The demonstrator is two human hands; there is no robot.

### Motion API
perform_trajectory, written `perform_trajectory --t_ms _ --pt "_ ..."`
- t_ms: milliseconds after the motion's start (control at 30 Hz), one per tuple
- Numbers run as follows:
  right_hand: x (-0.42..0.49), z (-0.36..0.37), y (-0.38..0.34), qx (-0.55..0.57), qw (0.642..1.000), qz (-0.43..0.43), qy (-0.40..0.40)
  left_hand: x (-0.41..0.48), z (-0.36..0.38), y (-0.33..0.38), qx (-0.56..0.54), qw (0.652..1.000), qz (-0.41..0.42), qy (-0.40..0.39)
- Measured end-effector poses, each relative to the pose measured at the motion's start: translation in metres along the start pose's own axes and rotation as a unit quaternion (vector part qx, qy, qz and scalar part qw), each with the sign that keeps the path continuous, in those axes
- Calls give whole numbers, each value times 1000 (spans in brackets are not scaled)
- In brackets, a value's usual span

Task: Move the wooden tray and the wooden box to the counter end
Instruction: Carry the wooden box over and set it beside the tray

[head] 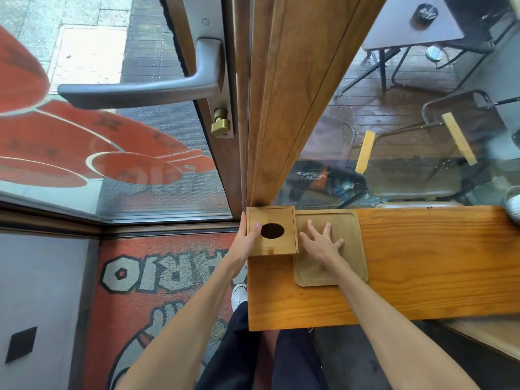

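The wooden box (pixel 278 240), pale with an oval hole in its top, stands at the far left corner of the wooden counter (pixel 422 263). My left hand (pixel 246 239) grips its left side, thumb on the lid beside the hole. Directly right of the box lies the flat wooden tray (pixel 349 246), its left edge touching or slightly under the box. My right hand (pixel 320 244) rests flat on the tray with its fingers spread apart, holding nothing.
A wooden door frame post (pixel 281 108) rises behind the box. Left of it is a glass door with a grey handle (pixel 146 88). A window behind the counter shows chairs and a table outside. A white object (pixel 513 206) sits at the counter's far right edge.
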State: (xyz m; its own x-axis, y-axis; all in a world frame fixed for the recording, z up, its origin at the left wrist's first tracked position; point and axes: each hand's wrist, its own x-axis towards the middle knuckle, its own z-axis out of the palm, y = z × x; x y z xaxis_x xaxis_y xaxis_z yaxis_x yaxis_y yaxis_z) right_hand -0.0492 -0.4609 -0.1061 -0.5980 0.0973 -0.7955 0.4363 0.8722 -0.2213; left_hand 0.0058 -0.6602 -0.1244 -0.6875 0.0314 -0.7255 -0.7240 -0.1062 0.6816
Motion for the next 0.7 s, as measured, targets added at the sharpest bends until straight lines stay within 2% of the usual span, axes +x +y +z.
perform_trajectory --t_ms 100,167,267,367,433,567,700 --pt "-3 -7 3 47 999 -8 8 -11 1 9 46 999 14 -5" --pt "-10 -7 5 52 996 -46 50 -19 4 10 133 989 54 39" --pt "-35 4 6 -95 966 -184 154 -36 9 -3 326 933 118 102" --pt "-55 23 6 -219 926 -261 160 -50 10 -16 466 871 122 100" --pt "-56 30 8 -241 925 -256 144 -52 11 -21 480 865 113 91" --pt "-56 34 5 -211 930 -252 165 -54 12 -22 418 892 141 102" --pt "-58 34 0 -190 936 -246 165 -52 11 -20 421 888 141 121"
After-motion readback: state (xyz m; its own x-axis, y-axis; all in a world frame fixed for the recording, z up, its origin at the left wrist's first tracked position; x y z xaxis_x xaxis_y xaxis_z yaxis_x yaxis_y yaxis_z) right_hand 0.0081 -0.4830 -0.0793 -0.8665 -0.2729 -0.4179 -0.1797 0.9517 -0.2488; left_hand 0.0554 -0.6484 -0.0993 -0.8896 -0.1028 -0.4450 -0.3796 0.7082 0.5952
